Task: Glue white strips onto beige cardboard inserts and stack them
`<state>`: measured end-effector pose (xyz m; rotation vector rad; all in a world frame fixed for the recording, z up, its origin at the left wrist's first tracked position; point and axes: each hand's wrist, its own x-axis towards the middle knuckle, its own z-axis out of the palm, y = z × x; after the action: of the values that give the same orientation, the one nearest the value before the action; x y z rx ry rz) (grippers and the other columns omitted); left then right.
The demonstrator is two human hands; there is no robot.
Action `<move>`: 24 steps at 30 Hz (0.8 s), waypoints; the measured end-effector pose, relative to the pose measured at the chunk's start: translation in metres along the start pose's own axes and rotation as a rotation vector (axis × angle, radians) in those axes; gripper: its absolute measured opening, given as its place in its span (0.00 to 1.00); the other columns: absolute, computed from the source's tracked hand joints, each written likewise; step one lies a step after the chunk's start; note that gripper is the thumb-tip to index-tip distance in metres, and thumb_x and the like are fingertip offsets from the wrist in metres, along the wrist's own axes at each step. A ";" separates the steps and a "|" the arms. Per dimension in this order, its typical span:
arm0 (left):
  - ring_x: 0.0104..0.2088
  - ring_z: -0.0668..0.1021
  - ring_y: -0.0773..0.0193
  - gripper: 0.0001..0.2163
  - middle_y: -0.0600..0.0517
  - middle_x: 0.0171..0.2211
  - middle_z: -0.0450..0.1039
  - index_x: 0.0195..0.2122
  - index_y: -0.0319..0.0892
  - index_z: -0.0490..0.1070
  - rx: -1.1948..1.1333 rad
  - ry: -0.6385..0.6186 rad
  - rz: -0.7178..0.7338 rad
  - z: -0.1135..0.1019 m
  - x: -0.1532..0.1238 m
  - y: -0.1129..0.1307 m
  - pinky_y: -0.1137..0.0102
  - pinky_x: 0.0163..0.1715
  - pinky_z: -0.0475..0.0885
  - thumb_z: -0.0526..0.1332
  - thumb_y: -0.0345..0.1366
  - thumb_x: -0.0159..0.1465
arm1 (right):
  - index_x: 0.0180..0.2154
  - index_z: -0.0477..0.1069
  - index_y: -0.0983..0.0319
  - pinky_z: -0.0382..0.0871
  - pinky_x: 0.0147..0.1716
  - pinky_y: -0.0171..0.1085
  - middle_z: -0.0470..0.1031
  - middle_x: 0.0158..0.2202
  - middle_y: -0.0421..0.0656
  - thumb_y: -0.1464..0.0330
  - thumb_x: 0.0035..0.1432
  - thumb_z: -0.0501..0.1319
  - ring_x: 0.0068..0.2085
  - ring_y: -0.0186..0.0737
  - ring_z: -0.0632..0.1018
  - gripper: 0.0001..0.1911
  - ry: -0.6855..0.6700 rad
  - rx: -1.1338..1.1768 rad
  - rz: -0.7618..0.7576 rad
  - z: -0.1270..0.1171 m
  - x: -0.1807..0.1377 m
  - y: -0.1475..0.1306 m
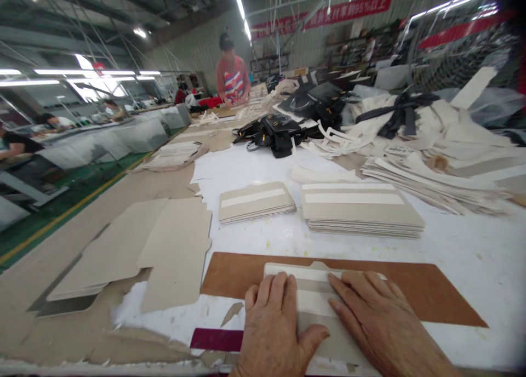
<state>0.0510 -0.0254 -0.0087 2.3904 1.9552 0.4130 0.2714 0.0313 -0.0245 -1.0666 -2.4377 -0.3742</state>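
I'm watching the panel (312, 286) lying under both hands, showing between them; the left hand (273, 322) is resting flat, thumb spread wide, the right hand (372, 311) lying flattened too. White strips (313, 307) are crossing its beige face; it's overlapping a smooth, long brown sheet (435, 295).

We've got a flat, beige, card-like panel (311, 286) with two white strips (311, 303), lying partly over a long brown sheet (236, 275).

Factory workshop: long worktable (135, 185), red banner (353, 11)
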 end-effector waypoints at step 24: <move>0.59 0.78 0.41 0.37 0.38 0.64 0.71 0.75 0.42 0.48 0.165 0.221 0.145 0.013 -0.038 -0.069 0.48 0.51 0.79 0.60 0.49 0.70 | 0.60 0.72 0.61 0.69 0.56 0.53 0.80 0.57 0.49 0.60 0.75 0.54 0.58 0.54 0.77 0.20 0.072 -0.005 0.302 -0.029 -0.068 0.027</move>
<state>-0.0195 -0.0454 -0.0407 2.7072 1.9777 0.5645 0.3407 -0.0052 -0.0321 -1.3734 -2.1697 -0.3130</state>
